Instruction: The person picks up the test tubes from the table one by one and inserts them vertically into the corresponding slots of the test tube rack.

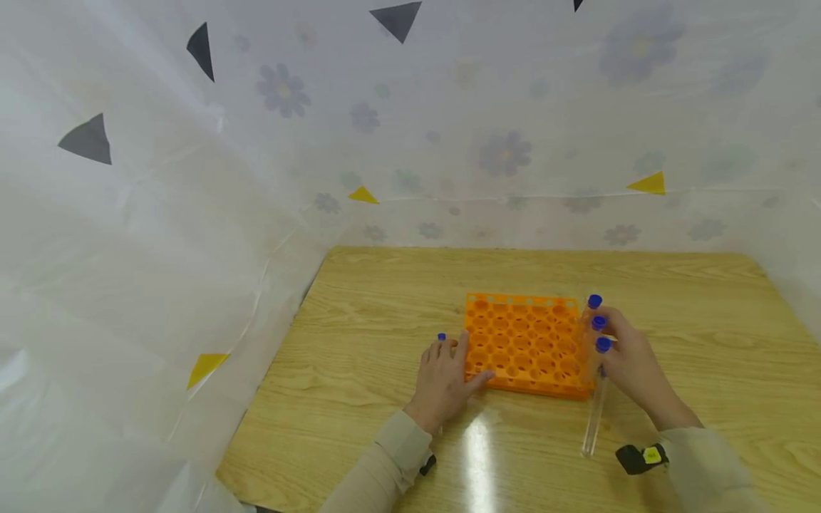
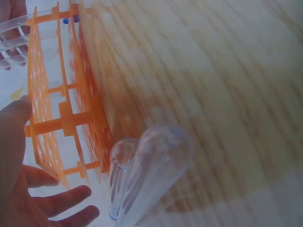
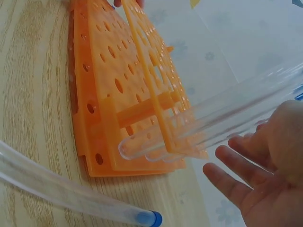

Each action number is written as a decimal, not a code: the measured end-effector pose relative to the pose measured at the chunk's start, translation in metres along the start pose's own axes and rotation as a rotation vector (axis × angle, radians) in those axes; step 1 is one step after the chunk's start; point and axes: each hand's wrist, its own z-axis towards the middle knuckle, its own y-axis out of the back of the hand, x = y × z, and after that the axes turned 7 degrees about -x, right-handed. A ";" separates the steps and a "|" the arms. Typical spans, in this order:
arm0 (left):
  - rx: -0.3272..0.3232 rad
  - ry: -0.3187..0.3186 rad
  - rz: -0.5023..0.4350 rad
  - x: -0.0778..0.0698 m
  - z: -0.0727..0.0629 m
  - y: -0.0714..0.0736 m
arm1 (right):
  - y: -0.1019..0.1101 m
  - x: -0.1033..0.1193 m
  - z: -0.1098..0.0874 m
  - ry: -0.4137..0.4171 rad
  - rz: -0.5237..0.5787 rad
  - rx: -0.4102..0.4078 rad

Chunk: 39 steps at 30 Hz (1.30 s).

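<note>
Our left hand [image 1: 442,379], fingers extended, is touching the orange test-tube rack [image 1: 521,348] on the tabletop [image 1: 346,385]; our right hand [image 1: 635,363] is meeting blue-capped tubes [image 1: 599,323] at its right end, grip unclear. We should be keeping the rack braced, tubes aligned.

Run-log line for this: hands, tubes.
left hand: touching rack | right hand: at capped tubes in rack | loose tubes: on table

Flower-patterned sheeting [image 1: 449,100] beyond a wood-grain desk [image 1: 346,356]
Past the desk's far and left edges, yellow triangles [image 1: 651,184]; dark triangles [image 1: 399,20] higher up.
</note>
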 end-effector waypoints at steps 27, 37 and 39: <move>-0.020 -0.008 0.014 -0.002 -0.001 0.001 | -0.003 -0.019 -0.060 -0.265 -0.189 0.055; -0.026 -0.009 0.015 -0.002 -0.001 0.002 | -0.008 -0.020 -0.064 -0.285 -0.243 0.107; -0.020 -0.008 0.015 -0.002 -0.001 0.003 | -0.008 -0.017 -0.063 -0.302 -0.251 0.132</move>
